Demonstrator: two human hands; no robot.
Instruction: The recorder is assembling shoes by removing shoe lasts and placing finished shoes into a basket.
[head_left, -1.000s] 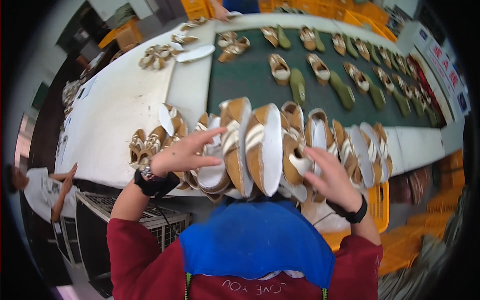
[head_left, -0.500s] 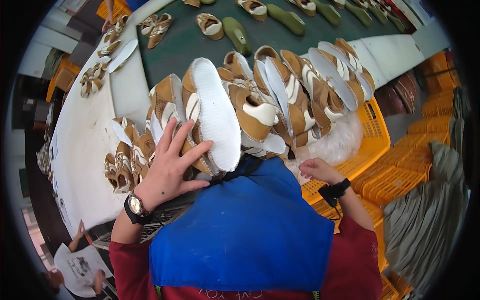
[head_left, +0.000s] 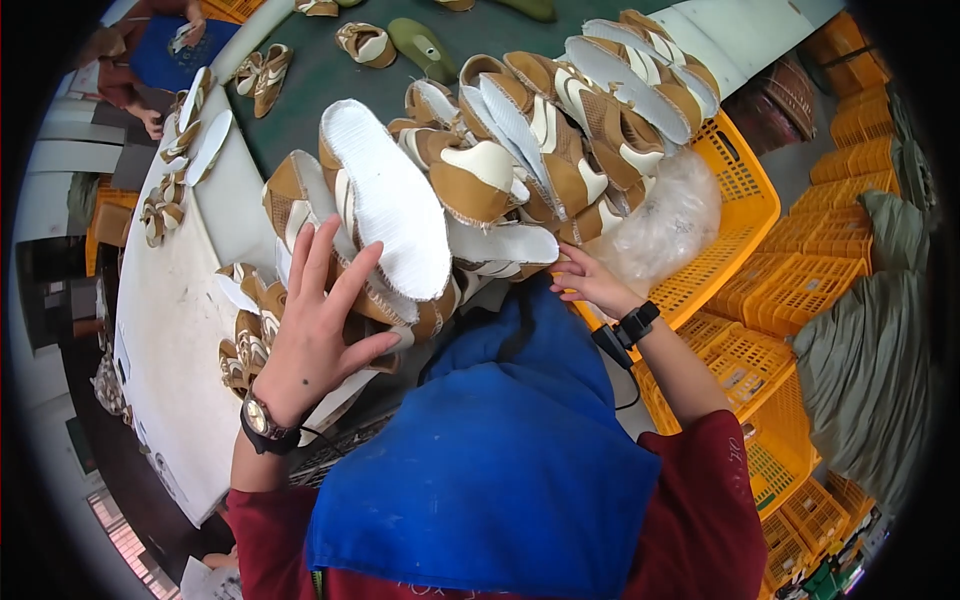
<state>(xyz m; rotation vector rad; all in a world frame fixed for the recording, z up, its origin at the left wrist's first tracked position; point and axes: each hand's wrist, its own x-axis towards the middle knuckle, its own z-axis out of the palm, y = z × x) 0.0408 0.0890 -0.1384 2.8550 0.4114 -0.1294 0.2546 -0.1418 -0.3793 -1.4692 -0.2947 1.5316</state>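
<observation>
Tan-and-cream shoe uppers with white insole boards are heaped in front of me. My left hand point(head_left: 325, 325) is spread open against the left uppers, thumb apart from the fingers. Beside its fingertips stands an upper with a large white insole board point(head_left: 388, 205) facing me. My right hand point(head_left: 597, 280) reaches to the end of a shoe upper lying on its side point(head_left: 505, 245); its fingers are stretched and slightly apart, at that upper's edge. Above it leans a tan upper with a cream heel patch point(head_left: 475, 180). More uppers point(head_left: 600, 110) are stacked to the right.
A yellow crate point(head_left: 735, 195) holding a clear plastic bag point(head_left: 665, 215) stands at my right, before stacked yellow crates point(head_left: 840, 235). Green shoe lasts point(head_left: 422, 48) and shoes lie on the dark green surface point(head_left: 300, 120). Another person's hand point(head_left: 152, 122) is at the far left.
My right hand has moved left and up to the upper lying on its side. The left hand stays spread by the uppers. The view has shifted, and a co-worker shows more at upper left.
</observation>
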